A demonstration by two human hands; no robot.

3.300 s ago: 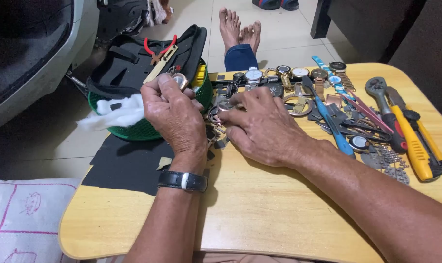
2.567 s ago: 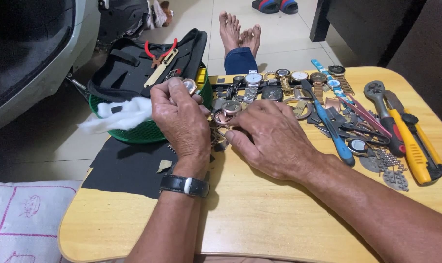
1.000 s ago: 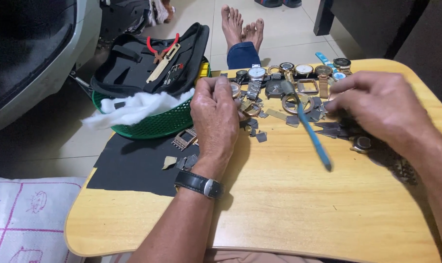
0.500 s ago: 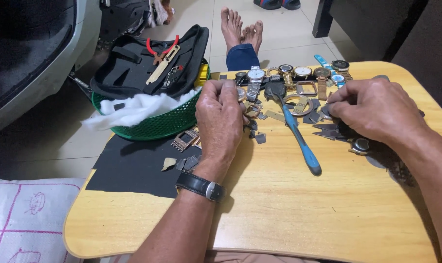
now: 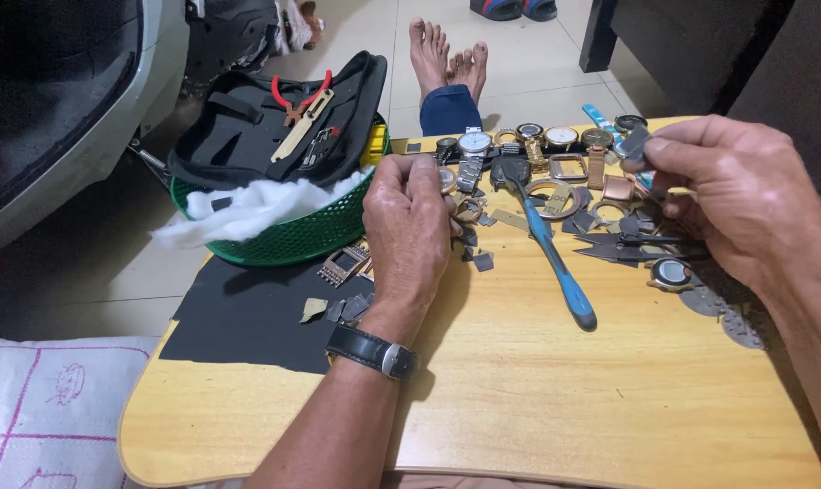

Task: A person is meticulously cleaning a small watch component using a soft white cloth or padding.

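Observation:
My left hand [image 5: 408, 231] is closed around a small round watch case [image 5: 447, 179], pinched between thumb and fingers above the wooden table [image 5: 519, 398]. My right hand [image 5: 736, 190] is raised at the right and pinches a small dark grey square piece [image 5: 633, 142] between thumb and forefinger. A blue-handled tool [image 5: 548, 246] lies diagonally on the table between my hands. A row of wristwatches [image 5: 519, 145] lines the far edge, with loose dark grey scraps [image 5: 483, 261] near my left hand.
A green basket [image 5: 284, 234] with white cotton wool [image 5: 248, 208] and a black tool pouch [image 5: 266, 127] holding red pliers sits far left. A black sheet [image 5: 238, 312] lies on the table's left part. Small snips [image 5: 623, 246] and watch parts lie under my right hand. Bare feet [image 5: 447, 54] rest beyond.
My right hand left the watch pile, moved right, set the blue-handled tool down on the table, then lifted with a small grey piece. My left hand kept hold of the watch case.

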